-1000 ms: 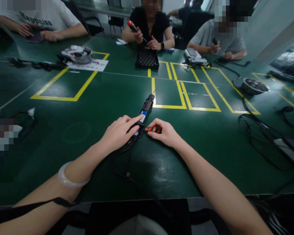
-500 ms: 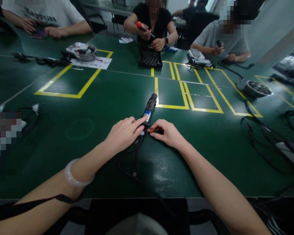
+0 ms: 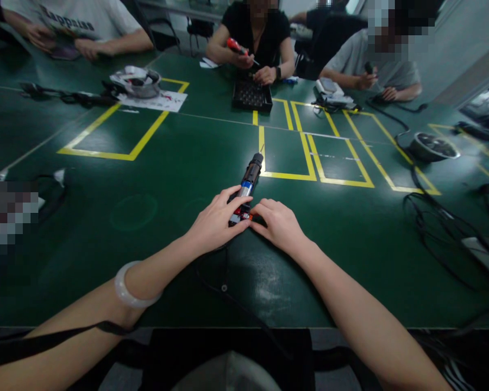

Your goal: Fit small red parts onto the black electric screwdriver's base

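Note:
On the green table lies a slim black electric screwdriver (image 3: 251,172), its thin bit pointing away from me and its inside laid bare, with a silver and blue motor (image 3: 246,189) showing. My left hand (image 3: 215,220) holds its rear half, fingers across the body and thumb at the near end. At the right side of that end, my right hand (image 3: 279,222) pinches a small orange-red part (image 3: 249,216), its fingertips against the screwdriver. The left thumb tip comes close to this part. Fingers partly hide the inner parts. A black cord (image 3: 227,266) trails from the rear towards me.
Three people sit across the table; the middle one holds a red screwdriver (image 3: 237,46) over a black tray (image 3: 251,103). Yellow tape outlines (image 3: 287,176) mark the surface. A metal bowl (image 3: 140,89) stands back left, a round metal dish (image 3: 434,146) and cables (image 3: 427,217) right.
My left hand has shifted slightly right, its thumb now at the rear end beside the orange-red part and its fingers more spread. My right fingertips stay at the same spot.

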Available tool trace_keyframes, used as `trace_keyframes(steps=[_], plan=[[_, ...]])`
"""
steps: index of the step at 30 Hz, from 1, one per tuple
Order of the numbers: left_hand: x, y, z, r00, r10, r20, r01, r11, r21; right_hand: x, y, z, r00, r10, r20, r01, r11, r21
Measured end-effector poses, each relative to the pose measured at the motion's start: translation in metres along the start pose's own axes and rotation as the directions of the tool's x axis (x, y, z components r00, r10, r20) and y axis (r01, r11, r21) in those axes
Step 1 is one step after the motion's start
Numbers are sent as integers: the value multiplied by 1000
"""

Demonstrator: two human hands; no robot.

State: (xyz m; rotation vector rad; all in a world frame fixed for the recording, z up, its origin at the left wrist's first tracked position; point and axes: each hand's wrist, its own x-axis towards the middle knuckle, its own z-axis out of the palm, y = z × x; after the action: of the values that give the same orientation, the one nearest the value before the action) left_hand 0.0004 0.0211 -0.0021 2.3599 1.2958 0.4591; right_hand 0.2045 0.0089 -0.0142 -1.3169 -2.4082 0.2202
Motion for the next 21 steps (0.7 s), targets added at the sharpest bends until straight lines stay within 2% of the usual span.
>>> trace_keyframes(steps=[5,10,21], plan=[[1,5,1,999,-31,-14,31,999,17,1,4,-7,998,19,61,-25,995,96],[1,5,1,999,-29,-14,29,1000,11,2,8,-11,994,83,73,-96,976,193],[1,3,1,1000,14,-19,-13,999,33,3,2,-6,996,27,85,-42,982,184]])
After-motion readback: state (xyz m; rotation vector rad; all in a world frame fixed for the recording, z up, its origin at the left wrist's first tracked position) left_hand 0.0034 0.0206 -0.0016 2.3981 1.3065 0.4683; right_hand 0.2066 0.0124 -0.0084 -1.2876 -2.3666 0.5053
